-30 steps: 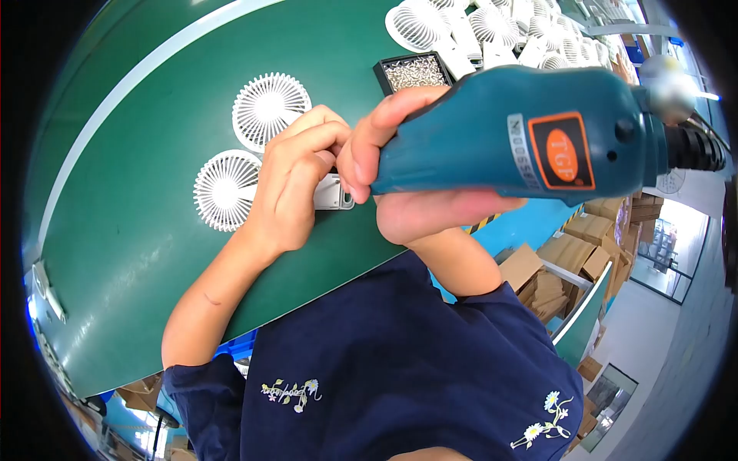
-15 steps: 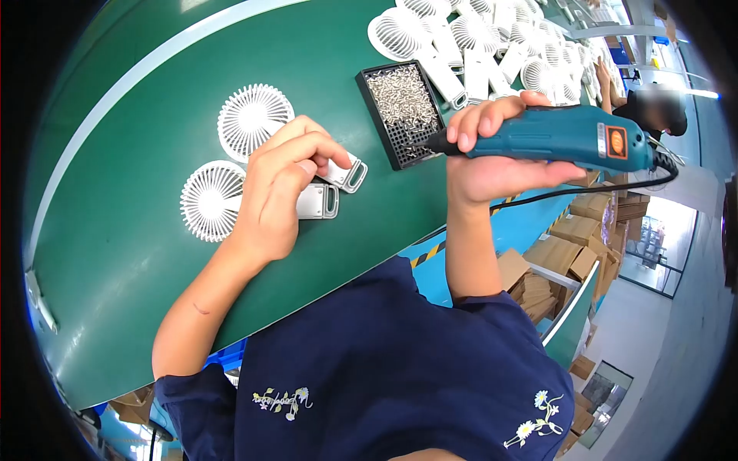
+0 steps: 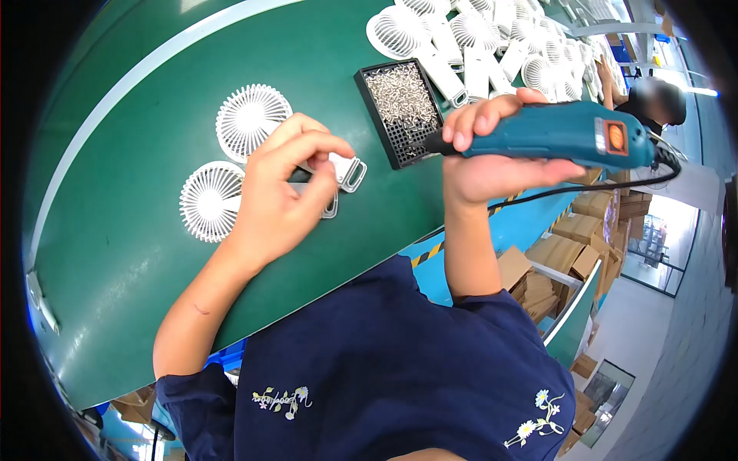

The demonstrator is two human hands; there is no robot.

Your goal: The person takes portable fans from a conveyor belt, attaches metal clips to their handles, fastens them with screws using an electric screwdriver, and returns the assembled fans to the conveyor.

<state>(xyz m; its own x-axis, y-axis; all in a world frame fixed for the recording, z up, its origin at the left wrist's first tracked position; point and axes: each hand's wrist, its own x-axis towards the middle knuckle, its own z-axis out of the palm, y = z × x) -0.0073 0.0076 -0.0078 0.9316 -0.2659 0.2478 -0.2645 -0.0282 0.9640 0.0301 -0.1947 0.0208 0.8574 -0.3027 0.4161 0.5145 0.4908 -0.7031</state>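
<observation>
My right hand point(image 3: 500, 146) is wrapped round a teal electric screwdriver point(image 3: 550, 137), held level with its dark nose over the lower end of a black screw tray point(image 3: 377, 107). Many small silver screws point(image 3: 401, 88) lie in that tray. My left hand point(image 3: 280, 180) is curled above two white handheld fans, its thumb and forefinger bent toward each other; anything between the fingertips is too small to make out. The upper fan point(image 3: 252, 119) and the lower fan point(image 3: 211, 201) show their round grilles on the left. My hand partly hides their handles.
A heap of white fans point(image 3: 477, 34) lies at the back right of the green table point(image 3: 138, 307). The screwdriver's black cord point(image 3: 569, 192) trails below it. Cardboard boxes point(image 3: 553, 253) stand beyond the table edge. Another person point(image 3: 653, 104) sits at the far right.
My left thumb has moved right and away from the palm, covering more of the lower fan's handle. My right hand and the screwdriver have barely moved.
</observation>
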